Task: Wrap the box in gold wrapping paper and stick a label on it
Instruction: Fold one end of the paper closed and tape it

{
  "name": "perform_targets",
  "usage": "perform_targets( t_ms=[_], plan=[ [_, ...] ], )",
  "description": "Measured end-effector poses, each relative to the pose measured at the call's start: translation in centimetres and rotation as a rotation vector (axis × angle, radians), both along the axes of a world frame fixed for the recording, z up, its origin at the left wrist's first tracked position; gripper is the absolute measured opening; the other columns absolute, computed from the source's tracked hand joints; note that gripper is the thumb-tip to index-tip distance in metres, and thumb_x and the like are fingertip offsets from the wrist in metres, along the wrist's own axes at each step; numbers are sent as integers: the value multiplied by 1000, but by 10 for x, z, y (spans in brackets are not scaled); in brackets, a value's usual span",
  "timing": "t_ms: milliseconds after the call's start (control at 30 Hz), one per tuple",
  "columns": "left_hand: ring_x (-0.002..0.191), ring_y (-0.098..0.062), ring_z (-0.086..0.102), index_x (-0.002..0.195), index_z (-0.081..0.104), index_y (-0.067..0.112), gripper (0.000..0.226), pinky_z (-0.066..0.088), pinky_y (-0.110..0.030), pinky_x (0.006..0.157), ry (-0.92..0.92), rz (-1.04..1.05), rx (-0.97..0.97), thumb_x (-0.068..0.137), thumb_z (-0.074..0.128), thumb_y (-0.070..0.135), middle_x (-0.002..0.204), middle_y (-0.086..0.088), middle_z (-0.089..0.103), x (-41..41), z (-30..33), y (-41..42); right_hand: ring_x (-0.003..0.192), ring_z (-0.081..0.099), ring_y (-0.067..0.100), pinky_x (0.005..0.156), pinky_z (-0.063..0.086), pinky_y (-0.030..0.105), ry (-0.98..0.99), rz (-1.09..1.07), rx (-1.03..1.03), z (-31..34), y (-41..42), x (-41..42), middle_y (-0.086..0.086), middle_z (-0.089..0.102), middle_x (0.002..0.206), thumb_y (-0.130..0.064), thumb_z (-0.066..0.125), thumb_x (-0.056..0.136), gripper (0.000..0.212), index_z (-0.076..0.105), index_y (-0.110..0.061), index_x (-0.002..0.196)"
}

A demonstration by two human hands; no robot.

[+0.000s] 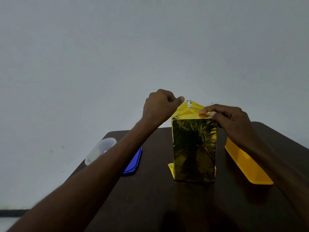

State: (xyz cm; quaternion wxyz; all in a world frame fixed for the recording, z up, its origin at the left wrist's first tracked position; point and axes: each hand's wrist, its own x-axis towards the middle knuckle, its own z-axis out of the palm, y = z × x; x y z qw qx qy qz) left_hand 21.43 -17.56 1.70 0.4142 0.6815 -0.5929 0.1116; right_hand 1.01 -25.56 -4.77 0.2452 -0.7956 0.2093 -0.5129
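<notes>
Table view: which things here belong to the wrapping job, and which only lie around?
Job in hand:
- gold-wrapped box, standing upright
- top paper flap
- left hand, at the flap
- right hand, pinching the paper

Lying about:
- blue lid
- clear container
- yellow tray

Plain pale grey-white wall (117, 47) across the upper part of the view, unmarked but for a few faint smudges low on the left. Dark brown table (150, 198) against it, rounded far corners, matte top. Narrow black strip (13, 212) along the wall's foot at lower left; paler patch of floor (8, 223) beneath. Dim, even light; soft shadows on the tabletop.
</notes>
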Motion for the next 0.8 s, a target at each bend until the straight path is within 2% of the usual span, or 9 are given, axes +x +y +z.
perform_targets(
  t_ms=[67, 133, 267, 400, 500, 533, 600, 700, 800],
  plan=[
    [60, -13, 56, 71, 72, 5, 50, 38, -25, 58, -35, 53, 117, 84, 66, 53, 62, -6, 64, -3, 3, 2, 67, 55, -8, 63, 34, 17, -1, -10, -2, -1, -2, 1, -33, 60, 68, -8, 52, 98, 27, 76, -21, 103],
    [65, -15, 56, 76, 74, 4, 48, 38, -26, 59, 9, 37, 232, 82, 69, 51, 67, -11, 67, -3, 6, 1, 68, 55, -4, 64, 36, 21, 1, -24, -10, -3, -4, 1, -30, 62, 70, -10, 52, 98, 27, 76, -22, 104],
    [76, -11, 55, 82, 78, 8, 27, 42, -29, 67, 203, -84, 327, 80, 77, 35, 77, -5, 70, 1, 13, 2, 67, 55, 1, 64, 38, 24, -19, -36, -9, -4, -4, 3, -18, 66, 79, -12, 53, 98, 27, 76, -25, 103],
    [64, -4, 51, 76, 79, 10, 19, 41, -24, 63, 211, -110, 335, 81, 76, 29, 68, -1, 69, 3, 14, 1, 65, 54, 3, 62, 37, 24, -18, -40, -18, -3, -3, 4, -21, 65, 74, -13, 53, 98, 27, 76, -27, 101],
    [53, -1, 51, 73, 77, 11, 21, 37, -16, 52, 161, -82, 325, 84, 73, 28, 58, 4, 65, 0, 9, 0, 67, 57, 8, 62, 45, 32, -24, -45, -20, -3, -4, 4, -22, 66, 74, -20, 53, 96, 25, 76, -28, 100],
    [54, -2, 52, 70, 75, 13, 20, 37, -18, 51, 125, -61, 313, 84, 73, 28, 59, 3, 65, -1, 7, -1, 67, 57, 9, 62, 45, 32, -18, -50, -27, -2, -3, 5, -21, 66, 74, -20, 53, 95, 25, 76, -29, 100],
    [56, -7, 52, 66, 73, 16, 20, 36, -21, 52, 61, -20, 279, 81, 75, 29, 61, 0, 65, -1, 3, -4, 63, 54, 3, 59, 38, 22, 5, -60, -44, -2, -2, 5, -27, 64, 70, -14, 54, 97, 26, 76, -27, 100],
    [60, -8, 55, 74, 76, 12, 17, 39, -22, 54, 38, 10, 246, 77, 78, 30, 59, 6, 61, 0, 1, -6, 62, 54, -6, 55, 32, 8, 17, -61, -56, -1, 0, 5, -35, 61, 68, -9, 53, 97, 27, 76, -22, 101],
    [66, -6, 61, 81, 72, 17, 13, 48, -25, 63, 28, -33, 213, 75, 80, 26, 67, 9, 63, 1, 2, -3, 59, 52, -2, 54, 31, 11, 18, -57, -50, 0, 2, 4, -33, 59, 65, -9, 52, 98, 28, 76, -23, 100]
  ],
)
